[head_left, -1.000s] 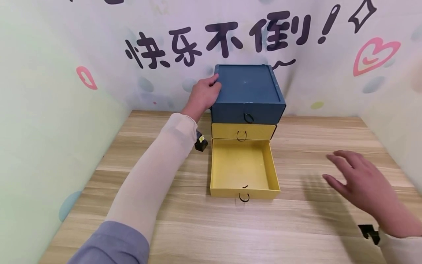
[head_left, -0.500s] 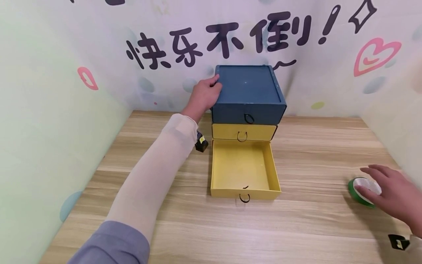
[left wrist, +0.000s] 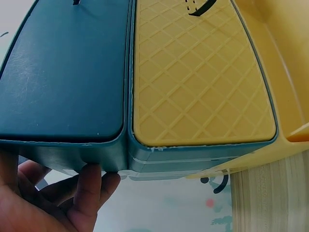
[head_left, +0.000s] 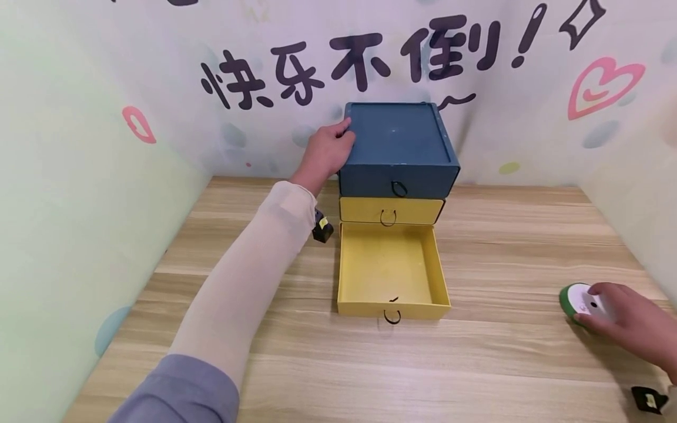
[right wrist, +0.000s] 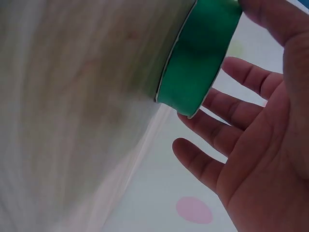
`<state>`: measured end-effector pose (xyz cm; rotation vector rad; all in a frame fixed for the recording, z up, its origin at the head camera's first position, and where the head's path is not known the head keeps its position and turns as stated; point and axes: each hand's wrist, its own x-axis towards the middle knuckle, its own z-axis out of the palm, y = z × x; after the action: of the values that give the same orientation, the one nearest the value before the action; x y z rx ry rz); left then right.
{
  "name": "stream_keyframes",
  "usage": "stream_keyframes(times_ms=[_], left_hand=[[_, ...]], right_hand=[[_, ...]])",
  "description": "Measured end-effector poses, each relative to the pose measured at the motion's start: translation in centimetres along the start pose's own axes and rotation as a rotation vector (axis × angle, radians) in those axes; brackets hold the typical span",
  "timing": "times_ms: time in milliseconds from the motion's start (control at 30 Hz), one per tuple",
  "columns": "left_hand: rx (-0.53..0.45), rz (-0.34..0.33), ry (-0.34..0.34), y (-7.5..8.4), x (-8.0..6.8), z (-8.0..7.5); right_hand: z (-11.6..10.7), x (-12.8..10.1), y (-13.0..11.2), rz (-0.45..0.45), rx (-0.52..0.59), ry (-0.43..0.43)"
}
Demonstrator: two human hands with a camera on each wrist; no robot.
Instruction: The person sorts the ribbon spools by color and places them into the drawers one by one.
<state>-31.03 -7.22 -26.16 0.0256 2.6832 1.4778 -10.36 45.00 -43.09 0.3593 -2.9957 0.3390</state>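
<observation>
My left hand (head_left: 324,154) rests against the upper left edge of the drawer chest (head_left: 398,150), fingers bent over the rim of its dark blue top; from the left wrist view the fingertips (left wrist: 91,181) press the smooth, rounded plastic corner without closing round anything I could call a grasp. The chest is a small, boxy plastic unit: a matte blue upper drawer with a dark ring pull, a shut yellow middle drawer (head_left: 390,211) below it, and a yellow bottom drawer (head_left: 391,271) pulled fully out toward me. That open drawer is a shallow square tray with thin upright walls, and nothing lies inside it. Seen close up, the yellow plastic carries a raised diamond lattice. Well off to the right, near the edge of the surface (head_left: 476,364), which is pale wood-grain laminate, my right hand (head_left: 632,329) lies over the roll of green tape (head_left: 573,299). The roll is a flat ring with a glossy green band and a white face, lying on the surface. My thumb touches its rim while my fingers (right wrist: 217,140) spread loosely around it, not yet clenched.
</observation>
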Motion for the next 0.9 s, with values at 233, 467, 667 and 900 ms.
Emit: stream_keyframes(times_ms=[233,467,667,900], left_hand=[[0.001,0.014,-0.005,0.07,0.0,-0.1],[0.001,0.012,-0.004,-0.05,-0.03,-0.06],[0.006,0.014,0.001,-0.1,-0.02,-0.07],[0.008,0.015,-0.004,-0.11,-0.08,-0.1]], right_hand=[[0.13,-0.09,0.04,-0.021,-0.013,0.009],[-0.07,-0.01,-0.2,0.045,0.022,-0.081],[0.13,-0.24,0.14,0.016,0.054,-0.039],[0.2,-0.25,0.34,0.007,0.021,-0.024]])
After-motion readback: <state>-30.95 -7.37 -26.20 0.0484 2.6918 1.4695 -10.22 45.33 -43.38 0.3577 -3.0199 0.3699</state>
